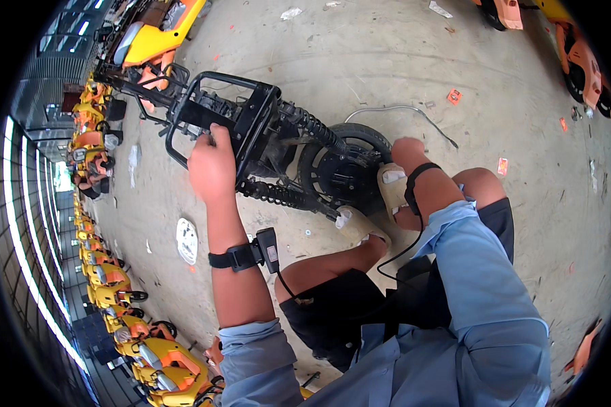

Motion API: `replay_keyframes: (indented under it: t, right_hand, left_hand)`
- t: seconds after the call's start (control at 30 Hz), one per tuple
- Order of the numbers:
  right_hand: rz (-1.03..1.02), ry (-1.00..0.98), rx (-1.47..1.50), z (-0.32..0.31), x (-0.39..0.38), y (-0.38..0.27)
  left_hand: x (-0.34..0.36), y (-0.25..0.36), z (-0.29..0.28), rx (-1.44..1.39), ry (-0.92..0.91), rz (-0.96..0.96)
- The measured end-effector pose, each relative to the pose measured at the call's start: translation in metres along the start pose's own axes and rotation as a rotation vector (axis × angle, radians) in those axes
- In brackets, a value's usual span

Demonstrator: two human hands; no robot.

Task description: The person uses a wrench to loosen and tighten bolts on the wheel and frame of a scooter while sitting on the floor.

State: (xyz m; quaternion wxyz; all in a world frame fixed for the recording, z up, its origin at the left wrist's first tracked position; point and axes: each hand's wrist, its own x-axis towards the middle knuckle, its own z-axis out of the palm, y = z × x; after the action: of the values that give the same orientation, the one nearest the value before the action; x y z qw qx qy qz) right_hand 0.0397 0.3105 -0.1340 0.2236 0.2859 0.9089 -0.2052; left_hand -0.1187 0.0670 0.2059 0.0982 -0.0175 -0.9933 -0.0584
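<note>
A stripped black scooter frame (263,102) stands in front of me, its rear end toward my feet. My left hand (212,165) is closed on the lower bar of the frame's rear loop, with the fingertips mostly hidden. Two black coil-spring shock absorbers (312,127) run from the frame down to the rear wheel (339,166). My right hand (407,152) is curled into a closed shape beside the tyre, above my right sandal (392,186). Whatever it holds, or whether it touches the tyre, is hidden from view.
A grey cable (400,108) lies on the concrete floor beyond the wheel. Yellow scooters (108,285) line the left side, and a yellow body (159,41) stands at the far end. Orange scooter parts (580,64) are at the upper right. A white oval piece (187,241) lies left.
</note>
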Motion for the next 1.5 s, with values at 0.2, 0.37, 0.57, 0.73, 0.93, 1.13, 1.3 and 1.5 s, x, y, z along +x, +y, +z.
replay_keyframes:
  t: [0.2, 0.37, 0.57, 0.73, 0.93, 1.13, 1.3, 1.5]
  right_hand:
    - [0.105, 0.011, 0.126, -0.071, -0.016, -0.026]
    - [-0.055, -0.009, 0.035, -0.046, -0.031, -0.038]
    - [-0.172, 0.065, -0.022, -0.017, -0.051, -0.072]
    - [-0.24, 0.108, -0.123, -0.015, -0.045, -0.066]
    - [-0.293, -0.017, -0.34, -0.068, -0.063, -0.099]
    - [-0.557, 0.068, -0.27, -0.19, -0.117, -0.115]
    - [-0.497, 0.237, -0.206, -0.188, -0.176, -0.126]
    - [-0.659, -0.202, -0.609, -0.147, -0.159, -0.135]
  left_hand:
    - [0.008, -0.011, 0.002, -0.059, -0.018, 0.044]
    - [0.005, -0.001, 0.002, -0.035, 0.022, 0.014]
    - [0.001, -0.013, 0.0, -0.072, 0.072, 0.036]
    - [0.0, -0.011, -0.015, -0.209, -0.044, 0.01]
    - [-0.005, -0.015, -0.007, -0.201, -0.043, -0.003]
    - [-0.005, -0.02, -0.009, -0.222, 0.005, 0.009]
    - [-0.001, -0.017, 0.003, -0.238, 0.079, 0.022]
    - [-0.002, -0.015, -0.001, -0.22, 0.134, 0.04]
